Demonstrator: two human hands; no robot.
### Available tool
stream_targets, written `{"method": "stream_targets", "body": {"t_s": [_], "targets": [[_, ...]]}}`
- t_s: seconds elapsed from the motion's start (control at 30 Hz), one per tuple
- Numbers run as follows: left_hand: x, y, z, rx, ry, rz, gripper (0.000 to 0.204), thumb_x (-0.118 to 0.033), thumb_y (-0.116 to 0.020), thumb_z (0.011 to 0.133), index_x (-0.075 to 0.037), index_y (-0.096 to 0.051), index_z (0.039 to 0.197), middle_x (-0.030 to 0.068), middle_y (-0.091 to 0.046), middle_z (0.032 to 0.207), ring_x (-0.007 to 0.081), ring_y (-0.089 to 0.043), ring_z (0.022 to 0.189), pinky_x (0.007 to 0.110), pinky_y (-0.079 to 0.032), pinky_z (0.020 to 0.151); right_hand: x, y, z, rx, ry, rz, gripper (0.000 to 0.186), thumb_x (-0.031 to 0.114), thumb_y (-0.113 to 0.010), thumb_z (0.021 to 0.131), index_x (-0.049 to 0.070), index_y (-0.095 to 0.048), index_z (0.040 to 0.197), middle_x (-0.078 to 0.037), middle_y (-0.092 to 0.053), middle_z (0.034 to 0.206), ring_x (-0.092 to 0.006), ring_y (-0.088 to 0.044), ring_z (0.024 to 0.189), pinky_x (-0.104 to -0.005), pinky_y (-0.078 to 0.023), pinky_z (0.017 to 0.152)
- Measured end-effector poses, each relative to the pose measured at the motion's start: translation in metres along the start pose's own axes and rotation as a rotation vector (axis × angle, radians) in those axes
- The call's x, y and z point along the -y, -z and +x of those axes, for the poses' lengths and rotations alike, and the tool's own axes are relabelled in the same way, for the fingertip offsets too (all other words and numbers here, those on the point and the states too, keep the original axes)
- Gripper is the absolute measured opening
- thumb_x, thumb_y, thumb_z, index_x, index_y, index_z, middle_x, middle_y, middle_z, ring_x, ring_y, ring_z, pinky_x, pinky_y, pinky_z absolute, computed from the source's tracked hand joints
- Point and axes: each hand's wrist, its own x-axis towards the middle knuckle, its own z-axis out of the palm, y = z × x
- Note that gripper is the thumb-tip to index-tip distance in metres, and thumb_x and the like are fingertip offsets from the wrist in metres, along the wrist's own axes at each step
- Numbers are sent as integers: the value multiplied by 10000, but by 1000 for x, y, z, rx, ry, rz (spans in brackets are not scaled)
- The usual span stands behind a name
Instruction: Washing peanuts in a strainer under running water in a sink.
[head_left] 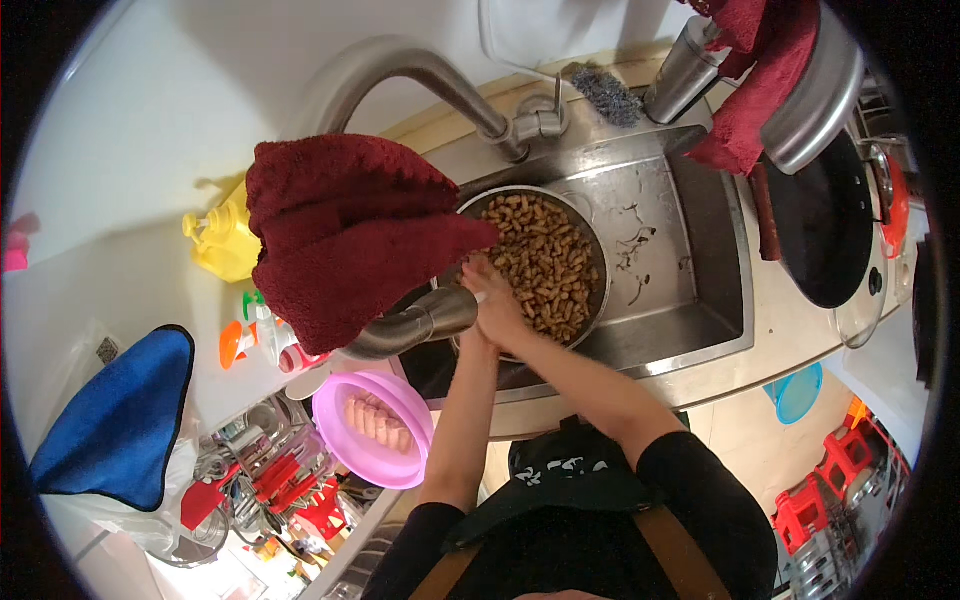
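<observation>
My hands meet under the spout of the metal faucet (440, 318), at the left rim of a round metal pot (604, 290) in the sink. The pot is full of what look like brown peanuts in their shells (545, 260). My right hand (497, 308) crosses over to the left one, its fingers stretched out and partly visible; I see nothing held in it. Of my left hand (478, 335) little shows, because the spout and right hand cover its fingers. A dark red towel (350, 235) drapes over the faucet's curve, just beyond my hands.
The steel sink (650, 270) has dark scraps on its floor. On the right counter lies a black pan (825, 225). Leftward are a yellow jug (225, 235), a pink basin (425, 425) and a blue cloth (120, 425). A scrubber (607, 95) lies behind the sink.
</observation>
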Motion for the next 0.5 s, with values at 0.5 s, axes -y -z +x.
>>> {"method": "stream_targets", "body": {"t_s": [0.5], "targets": [[-34, -28, -31, -236, 278, -365, 401, -153, -355, 870, -57, -329, 1258, 101, -369, 1273, 227, -379, 1152, 337, -321, 953, 29, 10, -26, -90, 60, -90, 431, 171, -396, 823, 7, -383, 1220, -192, -360, 1258, -356, -290, 1187, -384, -223, 998]]}}
